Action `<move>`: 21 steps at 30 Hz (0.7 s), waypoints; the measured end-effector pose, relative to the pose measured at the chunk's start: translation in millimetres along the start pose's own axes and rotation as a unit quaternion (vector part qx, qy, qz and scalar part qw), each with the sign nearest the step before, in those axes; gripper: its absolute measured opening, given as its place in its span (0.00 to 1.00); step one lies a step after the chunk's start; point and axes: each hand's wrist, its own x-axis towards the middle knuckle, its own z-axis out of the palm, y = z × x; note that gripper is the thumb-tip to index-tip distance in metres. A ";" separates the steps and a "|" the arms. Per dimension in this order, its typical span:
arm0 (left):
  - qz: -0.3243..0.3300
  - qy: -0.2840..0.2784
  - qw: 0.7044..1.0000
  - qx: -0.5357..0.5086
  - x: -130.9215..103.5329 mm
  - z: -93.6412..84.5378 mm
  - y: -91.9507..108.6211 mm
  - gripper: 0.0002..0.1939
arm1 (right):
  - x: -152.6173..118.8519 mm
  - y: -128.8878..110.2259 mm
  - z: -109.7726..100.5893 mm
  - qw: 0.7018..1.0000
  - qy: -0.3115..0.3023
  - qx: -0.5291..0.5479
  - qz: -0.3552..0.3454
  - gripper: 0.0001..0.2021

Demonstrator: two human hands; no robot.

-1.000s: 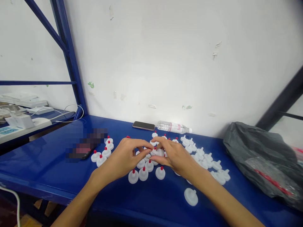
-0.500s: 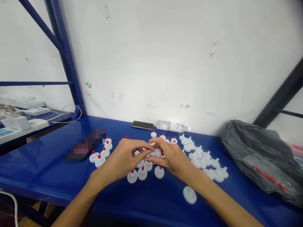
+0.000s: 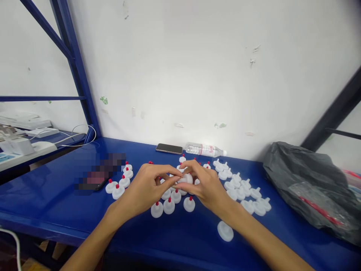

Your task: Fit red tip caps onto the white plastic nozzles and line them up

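Observation:
My right hand (image 3: 207,184) is closed around a white round piece (image 3: 186,179) above the middle of the blue table. My left hand (image 3: 153,184) meets it from the left, thumb and forefinger pinched at the piece's tip; what lies between those fingertips is too small to make out. Beneath and around both hands stand several white pieces with red tips (image 3: 169,206). More red-tipped ones (image 3: 124,181) are left of my left hand. White pieces without red tips (image 3: 245,188) lie to the right, and a single white disc (image 3: 225,230) lies nearer the front.
A phone (image 3: 169,149) and a clear plastic bottle (image 3: 204,149) lie by the wall. At the left is another dark phone (image 3: 100,180), partly blurred. A dark plastic bag (image 3: 299,188) covers the right side of the blue table (image 3: 56,195).
The white piece between my hands has tilted slightly and shows more of its round side. Both hands stay together in almost the same place; the view has shifted slightly.

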 end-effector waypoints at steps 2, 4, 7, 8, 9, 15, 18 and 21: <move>0.000 0.011 1.000 0.001 0.4 -0.2 0.7 0.11 | 0.4 0.3 0.2 1.000 0.022 -0.003 0.005 0.18; -0.003 0.016 1.000 -0.001 0.5 -0.5 0.3 0.11 | 1.0 0.1 -0.7 0.999 0.037 -0.007 0.009 0.18; 0.000 0.009 1.000 -0.002 0.1 -0.4 -1.0 0.10 | 1.0 -1.1 -1.6 0.999 0.038 -0.015 -0.002 0.17; 0.002 0.006 1.000 -0.003 0.0 -0.3 -1.4 0.10 | 0.8 -1.7 -1.5 0.999 0.038 -0.020 -0.009 0.16; 0.003 0.003 1.000 -0.004 -0.2 -0.2 -1.7 0.10 | 0.5 -2.1 -1.1 0.999 0.040 -0.026 -0.015 0.16; -0.004 0.025 1.000 0.011 0.4 -1.0 -1.5 0.08 | -0.2 1.4 1.5 0.994 0.061 -0.044 -0.075 0.16; -0.001 0.049 0.998 0.025 2.3 -1.4 -2.5 0.06 | -0.3 6.0 2.5 0.992 0.071 -0.059 -0.090 0.20; -0.001 0.049 0.998 0.036 4.3 0.0 -6.3 0.07 | -1.0 8.8 3.3 0.988 0.093 -0.075 -0.103 0.22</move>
